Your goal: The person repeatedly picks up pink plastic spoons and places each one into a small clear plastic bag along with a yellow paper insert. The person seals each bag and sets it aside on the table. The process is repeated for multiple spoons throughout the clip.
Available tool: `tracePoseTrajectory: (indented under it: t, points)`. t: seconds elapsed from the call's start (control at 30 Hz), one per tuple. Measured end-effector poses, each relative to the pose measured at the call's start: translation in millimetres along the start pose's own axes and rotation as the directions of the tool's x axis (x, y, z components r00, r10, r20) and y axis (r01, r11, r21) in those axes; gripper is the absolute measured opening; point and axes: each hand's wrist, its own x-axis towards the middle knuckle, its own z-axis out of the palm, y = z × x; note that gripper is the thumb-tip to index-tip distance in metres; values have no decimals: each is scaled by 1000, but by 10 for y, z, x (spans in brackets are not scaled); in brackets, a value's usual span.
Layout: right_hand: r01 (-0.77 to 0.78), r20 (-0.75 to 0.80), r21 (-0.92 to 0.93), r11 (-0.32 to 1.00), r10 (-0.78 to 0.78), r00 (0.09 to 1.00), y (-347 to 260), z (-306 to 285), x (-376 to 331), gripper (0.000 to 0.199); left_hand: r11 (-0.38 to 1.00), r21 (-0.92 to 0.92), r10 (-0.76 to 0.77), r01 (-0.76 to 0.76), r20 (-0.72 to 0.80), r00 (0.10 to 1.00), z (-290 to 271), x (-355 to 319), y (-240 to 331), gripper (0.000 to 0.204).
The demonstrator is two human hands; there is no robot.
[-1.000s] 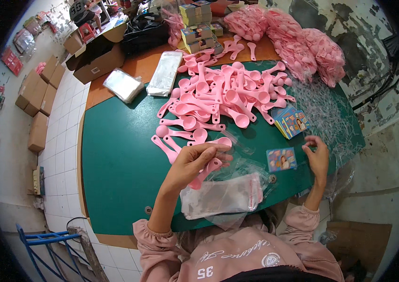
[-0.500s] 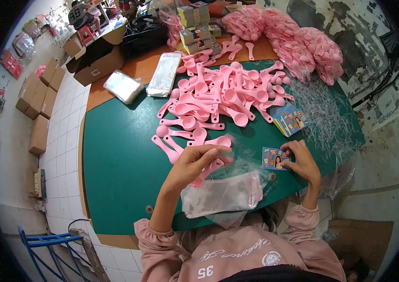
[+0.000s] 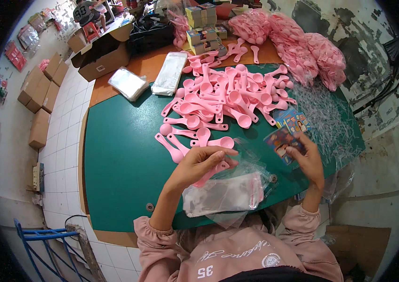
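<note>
My left hand [image 3: 198, 165] is closed around a pink measuring spoon [image 3: 212, 174], its holed handle poking out below the fingers. Thin clear plastic film [image 3: 246, 157] lies beside those fingertips; whether they touch it, I cannot tell. Between the thumb and fingers of my right hand [image 3: 308, 157] is a colourful printed card [image 3: 280, 144], tilted and slightly blurred, raised off the table. Just beyond it rests a stack of similar blue cards [image 3: 296, 121]. A pile of clear plastic bags [image 3: 223, 195] lies in front of me, below the left hand.
A large heap of pink measuring spoons [image 3: 230, 96] covers the middle of the green table [image 3: 124, 155]. Behind stand bundled cards [image 3: 203, 35] and bagged spoons [image 3: 284, 40]. Two stacks of clear bags [image 3: 169, 73] lie at the back left. Clear plastic strips [image 3: 328, 117] cover the right side.
My right hand has lifted the card off the table and tilted it, bringing it close to the card stack. My left hand keeps its grip, nearly in place. The view has shifted slightly.
</note>
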Motion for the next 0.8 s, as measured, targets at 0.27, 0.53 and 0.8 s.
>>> tracePoseTrajectory:
  t: [0.27, 0.53, 0.8]
  points:
    - [199, 474, -152, 968, -106, 874, -644, 227, 249, 31, 999, 32, -25, 25, 2, 1000, 26, -27, -8, 31]
    - [242, 536, -233, 942, -83, 840, -827, 239, 232, 35, 995, 92, -24, 27, -33, 999, 50, -24, -54, 30]
    - [134, 641, -202, 970, 28, 767, -697, 294, 290, 33, 999, 34, 16, -14, -42, 999, 70, -7, -82, 28]
